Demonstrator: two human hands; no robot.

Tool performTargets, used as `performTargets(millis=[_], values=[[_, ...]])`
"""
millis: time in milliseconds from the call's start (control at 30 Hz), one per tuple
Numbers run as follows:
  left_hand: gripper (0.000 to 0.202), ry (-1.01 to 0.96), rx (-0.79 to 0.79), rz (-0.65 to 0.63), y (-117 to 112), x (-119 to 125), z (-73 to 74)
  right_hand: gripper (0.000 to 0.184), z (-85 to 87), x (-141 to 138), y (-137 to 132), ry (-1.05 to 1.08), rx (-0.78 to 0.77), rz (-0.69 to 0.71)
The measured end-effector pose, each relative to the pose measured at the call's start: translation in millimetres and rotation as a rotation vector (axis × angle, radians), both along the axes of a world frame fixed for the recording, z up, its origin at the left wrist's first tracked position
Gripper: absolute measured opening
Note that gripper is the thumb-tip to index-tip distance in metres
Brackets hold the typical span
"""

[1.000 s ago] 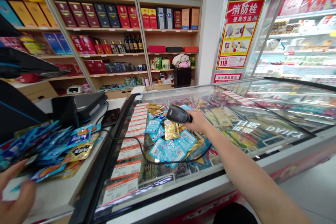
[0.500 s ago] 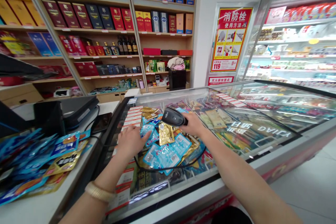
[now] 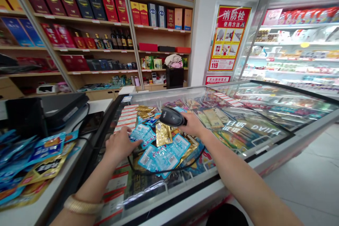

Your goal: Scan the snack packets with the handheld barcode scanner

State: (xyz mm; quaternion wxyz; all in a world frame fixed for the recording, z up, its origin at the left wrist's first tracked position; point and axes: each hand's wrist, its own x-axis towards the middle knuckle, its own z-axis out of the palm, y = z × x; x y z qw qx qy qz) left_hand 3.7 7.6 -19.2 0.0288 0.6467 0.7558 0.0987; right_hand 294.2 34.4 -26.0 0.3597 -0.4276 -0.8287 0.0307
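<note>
My right hand (image 3: 194, 124) is wrapped round the handle of a black barcode scanner (image 3: 172, 116), held above a pile of snack packets. Just under the scanner lies a gold packet (image 3: 163, 135), with several blue packets (image 3: 164, 157) in front of it. At the left side of the pile is my left hand (image 3: 122, 144), its thumb stretched apart from the fingers. Its fingertips are close by the edge of a blue packet (image 3: 143, 134); whether they touch it I cannot tell. The scanner's cable (image 3: 159, 172) loops across the front of the pile.
The pile lies on the glass lid of a chest freezer (image 3: 193, 183). To the left, a counter (image 3: 57, 183) bears more blue and gold packets (image 3: 42, 159), a phone (image 3: 91, 122) and a black machine (image 3: 62, 107). Shelves of boxes and bottles stand behind, with a lit fridge (image 3: 299, 46) at right.
My left hand has drawn back leftward from the pile, uncovering more of the blue packet beside it. My right hand still holds the scanner in about the same place. The view has shifted slightly.
</note>
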Motion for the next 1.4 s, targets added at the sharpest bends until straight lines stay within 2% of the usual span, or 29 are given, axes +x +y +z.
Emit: performTargets(millis=[133, 400, 500, 600, 667, 900, 1033, 1400], values=[[0.060, -0.077, -0.012, -0.021, -0.9, -10.4, 0.4, 0.026, 2.3, 0.0, -1.8, -0.031, -0.018, -0.014], [0.059, -0.285, 0.204, -0.130, 1.7, -21.2, -1.8, 0.022, 4.0, -1.1, -3.8, -0.066, -0.027, -0.017], [0.054, -0.464, 0.233, -0.123, 4.7, -22.3, -4.1, 0.020, 4.8, -1.9, -4.9, -0.074, -0.025, -0.019], [0.045, -0.692, 0.243, -0.187, 6.3, -22.0, -6.7, 0.019, 6.7, -3.1, -7.4, -0.077, -0.039, 0.006], [0.041, -0.754, 0.254, -0.224, 5.9, -20.8, -6.8, 0.019, 8.1, -4.0, -9.4, -0.080, -0.041, 0.038], [0.041, -0.716, 0.345, -0.288, 2.0, -15.7, -3.0, 0.023, 12.1, -7.8, -14.5, -0.147, -0.042, 0.083], [0.041, -0.636, 0.352, -0.298, 0.5, -13.9, -2.1, 0.021, 12.7, -8.5, -15.0, -0.184, -0.049, 0.089], [0.042, -0.580, 0.375, -0.311, -1.4, -10.1, -0.7, 0.015, 12.1, -11.4, -15.6, -0.225, -0.048, 0.107]])
